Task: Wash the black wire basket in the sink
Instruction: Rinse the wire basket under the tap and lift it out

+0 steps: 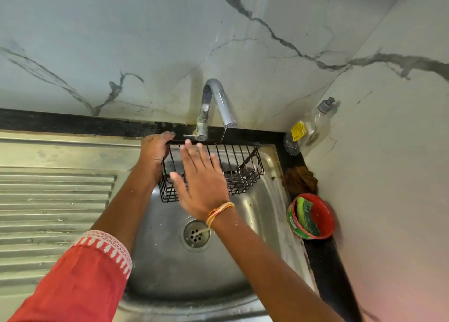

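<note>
Tap [216,103] above basket [243,171]; open basin [170,273] beneath

Left hand [155,151] gripping basket [243,173]

- There is one view only, from a wide-angle camera worn on the person's head.
- It faces forward and steeply down over the sink [170,268], with the tap [213,103] and marble wall [121,42] at the top.
- It sits close: both forearms reach in from the bottom edge.
</note>
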The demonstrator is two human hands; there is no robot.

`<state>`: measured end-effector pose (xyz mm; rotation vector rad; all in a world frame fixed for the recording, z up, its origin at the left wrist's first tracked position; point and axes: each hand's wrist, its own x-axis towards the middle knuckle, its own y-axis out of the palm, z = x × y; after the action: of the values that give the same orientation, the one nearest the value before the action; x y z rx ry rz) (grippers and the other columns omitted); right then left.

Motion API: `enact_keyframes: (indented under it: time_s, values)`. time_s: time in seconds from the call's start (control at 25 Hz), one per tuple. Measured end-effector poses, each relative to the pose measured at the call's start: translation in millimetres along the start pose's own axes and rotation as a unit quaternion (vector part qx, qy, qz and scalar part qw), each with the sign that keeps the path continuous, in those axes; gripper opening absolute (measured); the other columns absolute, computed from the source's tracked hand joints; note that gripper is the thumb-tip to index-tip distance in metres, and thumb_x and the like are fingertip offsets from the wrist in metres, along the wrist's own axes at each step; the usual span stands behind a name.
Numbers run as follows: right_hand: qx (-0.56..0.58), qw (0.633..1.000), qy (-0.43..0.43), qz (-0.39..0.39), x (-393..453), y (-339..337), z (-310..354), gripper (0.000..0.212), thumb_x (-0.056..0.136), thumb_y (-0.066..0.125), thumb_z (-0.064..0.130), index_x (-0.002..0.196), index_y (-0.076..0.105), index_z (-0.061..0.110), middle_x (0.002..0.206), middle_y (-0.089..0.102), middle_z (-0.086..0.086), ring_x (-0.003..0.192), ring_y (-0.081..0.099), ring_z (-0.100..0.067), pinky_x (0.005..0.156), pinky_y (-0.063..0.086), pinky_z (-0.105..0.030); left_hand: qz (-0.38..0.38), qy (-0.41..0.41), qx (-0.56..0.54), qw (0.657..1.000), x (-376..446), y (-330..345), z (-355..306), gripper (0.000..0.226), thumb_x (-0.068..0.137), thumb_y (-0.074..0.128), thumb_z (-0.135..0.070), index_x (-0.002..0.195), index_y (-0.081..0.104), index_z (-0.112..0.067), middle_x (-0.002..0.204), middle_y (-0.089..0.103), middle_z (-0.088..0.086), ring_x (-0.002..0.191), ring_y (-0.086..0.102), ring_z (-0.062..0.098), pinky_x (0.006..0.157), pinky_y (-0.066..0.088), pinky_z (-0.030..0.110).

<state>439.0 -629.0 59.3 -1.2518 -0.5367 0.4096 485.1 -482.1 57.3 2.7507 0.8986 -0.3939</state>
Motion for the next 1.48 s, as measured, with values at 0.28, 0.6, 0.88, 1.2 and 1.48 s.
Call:
enact_keyframes:
  time_s: [0.28, 0.6, 0.88, 1.2, 1.48]
  values:
    - [-0.012, 0.975, 0.22, -0.024, -0.6, -3.5, -29.0, 0.081, 0.09, 0.021, 0.068, 0.153, 0.014, 0.017, 0.16, 0.009, -0.014, 0.148, 0.001, -0.03, 0.119, 0.004, -0.049, -0.004, 0.017, 0.012, 1.0, 13.5, -29.0, 4.2, 0.025, 0.088, 0.063, -0.017, 0.066, 0.051, -0.018, 0.058, 0.036, 0.004, 0.043, 0.03, 0.01, 0.039, 0.027, 0.017]
    - [-0.026, 0.99, 0.136, -0.024, 34.4, -10.4, -33.9, 0.067, 0.098, 0.023, 0.053, 0.153, 0.016, 0.016, 0.16, 0.016, -0.006, 0.148, 0.009, -0.027, 0.118, 0.006, -0.049, 0.002, 0.021, -0.021, 1.0, 15.7, -36.4, 6.0, 0.027, 0.088, 0.062, -0.015, 0.063, 0.053, -0.018, 0.049, 0.039, -0.004, 0.042, 0.032, 0.01, 0.045, 0.026, 0.024]
    - [-0.026, 0.991, 0.127, -0.02, 33.9, -2.1, -11.3, 0.066, 0.097, 0.027, 0.049, 0.152, 0.018, 0.015, 0.16, 0.012, -0.014, 0.148, 0.006, -0.03, 0.116, 0.007, -0.055, 0.017, 0.034, 0.018, 0.999, 13.0, -35.2, 7.4, 0.025, 0.09, 0.06, -0.017, 0.066, 0.052, -0.018, 0.057, 0.041, 0.002, 0.05, 0.035, 0.012, 0.05, 0.029, 0.024]
    - [0.401, 0.868, 0.293, -0.019, 51.5, -42.4, -106.7, 0.033, 0.093, 0.053, 0.049, 0.099, 0.06, 0.018, 0.088, 0.057, -0.005, 0.083, 0.056, -0.018, 0.077, 0.05, -0.038, 0.022, 0.061, -0.052, 0.997, 0.4, -52.4, 11.7, 0.03, 0.096, 0.051, -0.014, 0.066, 0.052, -0.013, 0.04, 0.05, -0.01, 0.035, 0.043, 0.0, 0.039, 0.034, 0.012]
    - [0.367, 0.876, 0.297, -0.101, 73.8, -47.3, -84.5, 0.048, 0.1, 0.046, 0.028, 0.054, 0.04, 0.014, 0.052, 0.039, 0.0, 0.048, 0.036, -0.015, 0.048, 0.03, -0.025, 0.08, 0.147, 0.456, 0.874, 2.7, -1.8, 11.6, 0.054, 0.102, 0.038, -0.042, 0.062, 0.054, -0.01, 0.051, 0.046, 0.002, 0.047, 0.044, 0.016, 0.054, 0.035, 0.026]
